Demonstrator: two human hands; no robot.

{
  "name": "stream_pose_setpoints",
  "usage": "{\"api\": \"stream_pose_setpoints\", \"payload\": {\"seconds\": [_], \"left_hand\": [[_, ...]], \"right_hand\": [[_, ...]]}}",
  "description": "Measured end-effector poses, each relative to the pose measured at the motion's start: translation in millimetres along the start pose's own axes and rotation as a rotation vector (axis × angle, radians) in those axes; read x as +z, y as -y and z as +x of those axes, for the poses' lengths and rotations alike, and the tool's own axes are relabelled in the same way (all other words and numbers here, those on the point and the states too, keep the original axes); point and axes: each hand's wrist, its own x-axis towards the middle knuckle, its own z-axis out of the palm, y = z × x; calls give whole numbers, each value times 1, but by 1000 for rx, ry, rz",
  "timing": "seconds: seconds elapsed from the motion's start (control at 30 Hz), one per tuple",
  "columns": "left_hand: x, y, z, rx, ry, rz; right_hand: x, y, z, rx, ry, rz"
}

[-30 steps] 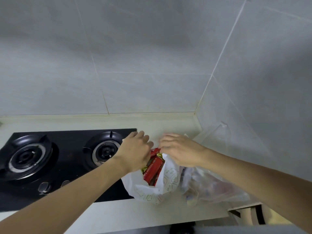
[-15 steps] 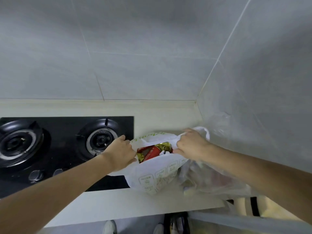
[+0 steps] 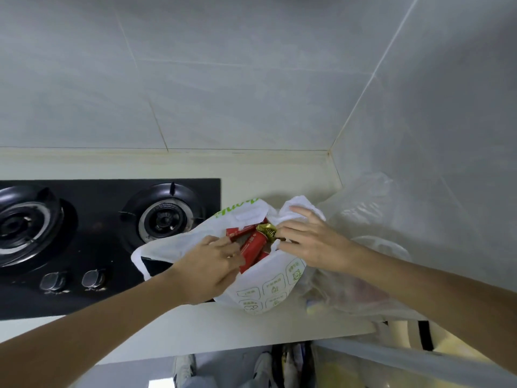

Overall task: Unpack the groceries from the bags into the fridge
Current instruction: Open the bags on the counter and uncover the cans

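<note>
A white plastic bag (image 3: 265,287) with green print stands open on the pale counter (image 3: 251,329), partly over the stove's right edge. Inside it lie red packets (image 3: 253,246) and a gold-wrapped item (image 3: 267,230). My left hand (image 3: 208,268) reaches into the bag's mouth, its fingers touching a red packet. My right hand (image 3: 310,239) rests on the bag's right rim, with its fingertips at the gold-wrapped item. To the right sits a clear plastic bag (image 3: 361,289) whose contents are blurred.
A black two-burner gas stove (image 3: 106,233) with two knobs fills the counter's left side. Grey tiled walls (image 3: 251,79) close the back and right, forming a corner. Below the counter edge, shoes (image 3: 184,371) and more bags (image 3: 349,368) show on the floor.
Both hands let go of the bag's handles and moved inward to its mouth. My left hand now reaches in onto the red packets; the right fingers came to the gold-wrapped item.
</note>
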Motion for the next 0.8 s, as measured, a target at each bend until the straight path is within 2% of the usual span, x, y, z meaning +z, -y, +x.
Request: {"api": "stream_pose_setpoints", "payload": {"seconds": [0.1, 0.2, 0.27, 0.37, 0.53, 0.63, 0.7, 0.8], "left_hand": [[11, 0, -8, -49, 99, -18], [14, 4, -11, -54, 105, 49], [15, 5, -15, -56, 115, 108], [14, 4, -19, -107, 230, 148], [10, -2, -24, -171, 335, 174], [14, -1, -27, -188, 178, 159], [17, 0, -28, -105, 39, 151], [16, 1, -26, 12, -15, 160]], "right_hand": [[2, 7, 8, -38, -77, 70], [8, -2, 11, -31, -71, 97], [15, -10, 13, 22, -3, 109], [25, -21, 11, 153, 106, 67], [35, -30, 7, 285, 413, 21], [41, -31, 1, 262, 432, 47], [46, -29, -6, 265, 406, 104], [55, -21, -16, 304, 411, 157]]}}
